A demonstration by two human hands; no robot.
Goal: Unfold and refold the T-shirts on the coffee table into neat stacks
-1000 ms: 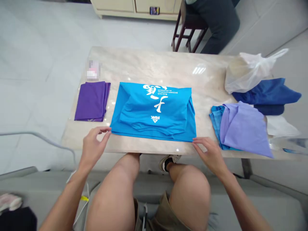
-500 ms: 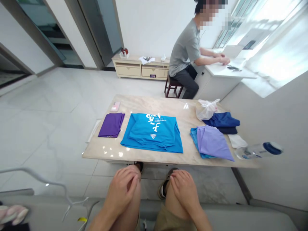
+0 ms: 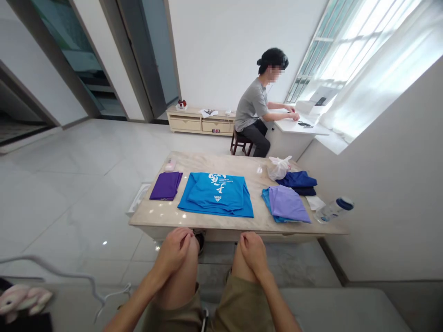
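My left hand rests on my left knee, fingers draped over it and holding nothing. On the other knee lies my right hand, likewise empty with its fingers laid over the kneecap. In front of both, on the low table, is a blue T-shirt with white lettering, partly folded. A folded purple cloth sits to its left. To its right, a lavender garment lies over a blue one. Neither hand touches the clothes.
The marble-topped table also bears a pink phone-like item, a white plastic bag, dark blue clothes and a water bottle. A person sits at a white desk. A hanger lies at left.
My view has tilted up and moved back, so the table and the seated person appear smaller and lower. My hands stay on my knees. The clothes have not moved.
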